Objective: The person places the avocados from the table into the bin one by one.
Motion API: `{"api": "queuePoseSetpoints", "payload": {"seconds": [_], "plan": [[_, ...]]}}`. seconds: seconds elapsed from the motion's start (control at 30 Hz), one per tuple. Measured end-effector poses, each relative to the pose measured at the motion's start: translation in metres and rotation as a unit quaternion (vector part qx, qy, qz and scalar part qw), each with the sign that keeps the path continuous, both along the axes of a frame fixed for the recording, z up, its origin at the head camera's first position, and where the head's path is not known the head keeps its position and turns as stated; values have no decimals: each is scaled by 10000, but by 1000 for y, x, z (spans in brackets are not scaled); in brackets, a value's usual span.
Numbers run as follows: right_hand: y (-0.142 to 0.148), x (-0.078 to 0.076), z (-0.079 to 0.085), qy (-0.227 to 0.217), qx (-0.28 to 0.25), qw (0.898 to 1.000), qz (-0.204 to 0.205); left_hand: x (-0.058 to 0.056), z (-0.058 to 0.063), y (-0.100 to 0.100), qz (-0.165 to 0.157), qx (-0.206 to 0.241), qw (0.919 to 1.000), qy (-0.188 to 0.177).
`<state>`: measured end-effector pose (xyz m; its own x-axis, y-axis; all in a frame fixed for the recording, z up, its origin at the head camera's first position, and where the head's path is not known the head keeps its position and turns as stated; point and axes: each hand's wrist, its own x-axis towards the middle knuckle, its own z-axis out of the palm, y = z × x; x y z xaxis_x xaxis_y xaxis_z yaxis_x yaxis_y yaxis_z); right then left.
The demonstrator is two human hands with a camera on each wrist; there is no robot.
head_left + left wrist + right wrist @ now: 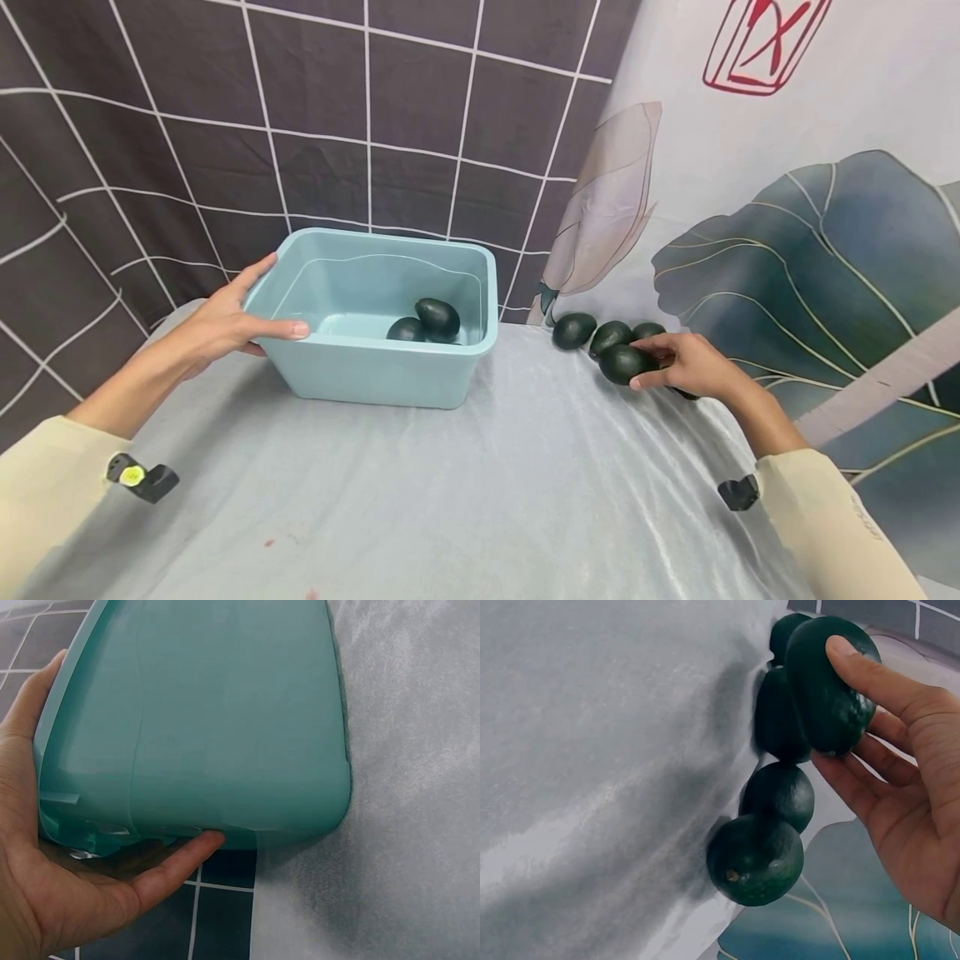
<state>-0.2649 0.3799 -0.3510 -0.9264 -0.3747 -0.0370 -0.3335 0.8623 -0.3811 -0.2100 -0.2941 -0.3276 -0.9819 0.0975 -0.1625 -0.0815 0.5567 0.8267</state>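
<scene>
My left hand (225,321) grips the left end of a light blue plastic bin (375,371), thumb along the front rim and fingers on the far side. In the left wrist view this hand (82,892) spreads round the bin's end wall (225,735). Two dark green avocados (438,318) lie inside the bin at its right end. My right hand (686,364) holds an avocado (626,364) between thumb and fingers. The right wrist view shows the held avocado (829,690) above several others, one with a stem end (754,862) showing.
The other avocados (574,331) sit in a cluster at the back right, beside a leaf-printed cloth (765,242). A grey cloth (450,500) covers the table. Dark grid-patterned fabric (420,100) hangs behind the bin.
</scene>
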Motion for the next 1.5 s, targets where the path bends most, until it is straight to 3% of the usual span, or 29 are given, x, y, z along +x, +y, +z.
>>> {"api": "queuePoseSetpoints", "payload": {"seconds": [0.4, 0.97, 1.5], "plan": [[-7, -2, 10, 197, -105, 9991, -369, 0, -1, -1, -19, 93, 10000, 5], [-25, -6, 21, 206, -476, 9969, -587, -1, 0, 1, -37, 98, 9999, 3], [-42, -8, 24, 910, -1006, 9889, -601, -3, 2, -2, -95, -63, 9999, -67]]}}
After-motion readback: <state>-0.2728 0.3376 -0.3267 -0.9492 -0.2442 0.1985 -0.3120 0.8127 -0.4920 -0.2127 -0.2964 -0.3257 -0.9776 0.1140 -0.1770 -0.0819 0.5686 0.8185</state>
